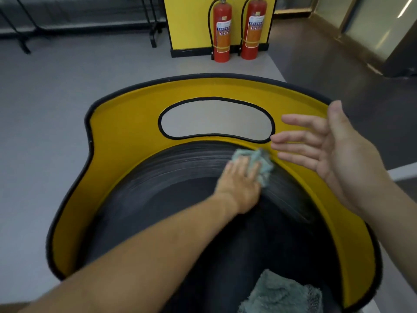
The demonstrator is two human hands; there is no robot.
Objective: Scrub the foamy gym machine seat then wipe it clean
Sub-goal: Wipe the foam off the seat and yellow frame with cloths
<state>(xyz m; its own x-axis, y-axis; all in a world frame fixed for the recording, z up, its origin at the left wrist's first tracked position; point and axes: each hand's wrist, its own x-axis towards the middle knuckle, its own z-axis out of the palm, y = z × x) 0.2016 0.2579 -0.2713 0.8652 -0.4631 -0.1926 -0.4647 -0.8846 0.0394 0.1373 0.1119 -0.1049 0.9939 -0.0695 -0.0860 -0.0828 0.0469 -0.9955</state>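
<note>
Centrally, the black seat (180,206) lay inside its yellow shell (126,132), foam-streaked at the far end, where the left hand (239,184) pressed a blue cloth (265,164) flat-fingered, probably for scrubbing force; the right hand (334,152) hovered, fingers apart, holding nothing.

A single view is given, taken from a wide-angle camera worn on the head. It is pointed forward and steeply down onto the seat (171,199), which is seen from above at close range and by which most of the frame is filled. The left hand (239,186) is caught on the seat's far part, the right hand (327,150) raised nearer the lens above the seat's right edge. Beyond the seat's far rim, floor (56,98) and two fire extinguishers (222,32) are taken in.
</note>
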